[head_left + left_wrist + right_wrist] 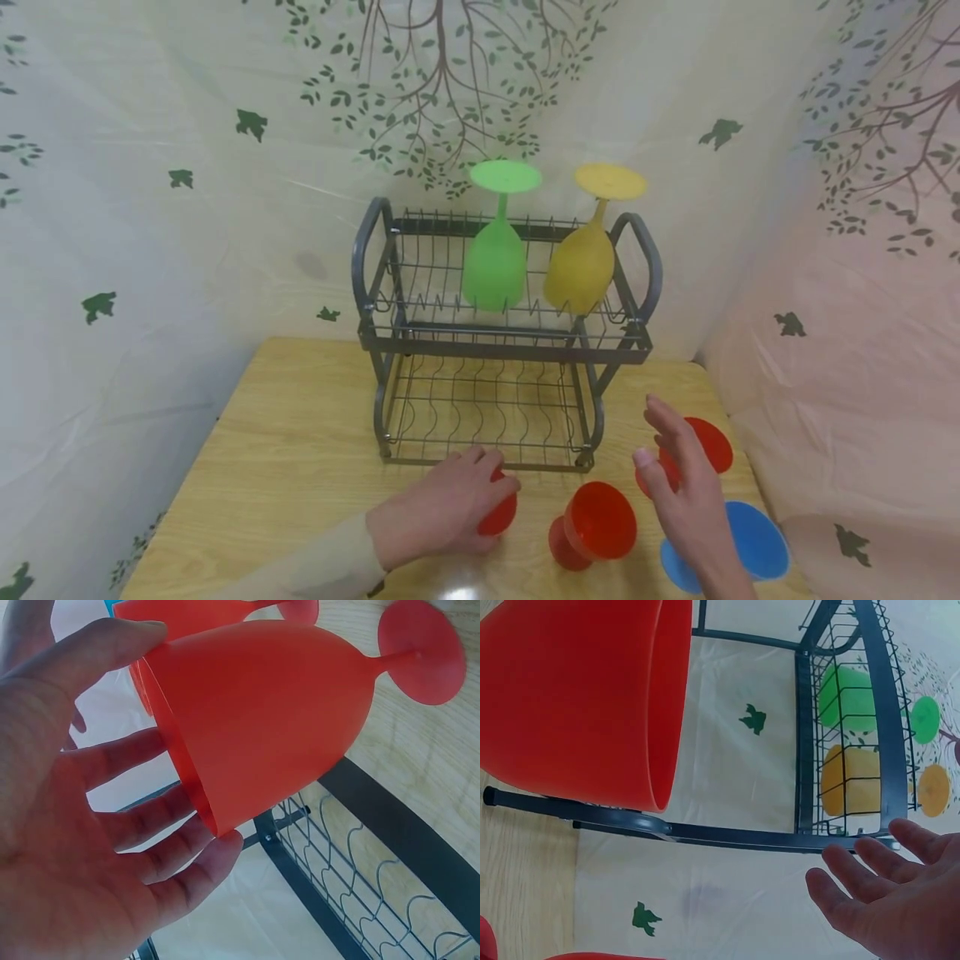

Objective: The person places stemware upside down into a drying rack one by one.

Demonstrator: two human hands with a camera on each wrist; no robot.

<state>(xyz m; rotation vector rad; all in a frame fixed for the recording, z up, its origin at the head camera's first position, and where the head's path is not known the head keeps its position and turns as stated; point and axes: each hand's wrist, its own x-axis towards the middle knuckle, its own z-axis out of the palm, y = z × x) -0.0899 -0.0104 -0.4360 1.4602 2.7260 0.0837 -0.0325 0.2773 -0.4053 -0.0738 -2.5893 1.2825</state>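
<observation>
- Nearest the head camera, the left hand (450,504) grasps a red goblet, the held goblet (262,720), from above, thumb on one side of the rim and fingers around the other.
- Its mouth is up and its foot towards the table (300,433), just in front of the rack (506,348); whether the foot touches the wood is hard to tell.
- Right hand (686,492): released, fingers spread and holding nothing, near the far red goblet (711,443) and the blue goblet (759,542).
- Between the hands stands the middle goblet (602,518), mouth up and close to the held goblet.
- On the rack's upper tier, the green goblet (495,267) and yellow goblet (581,267) rest mouth down, feet in the air.
- For a good hold, thumb and fingers should press evenly; the wall looks thin, so a hard squeeze might bend the rim.
- Any lift would best go straight up first, since the foot could catch the rack's front edge or knock the middle goblet.
- The free hand could usefully steady the stem if the goblet needs turning, as a rim grip alone may let it swing.
</observation>
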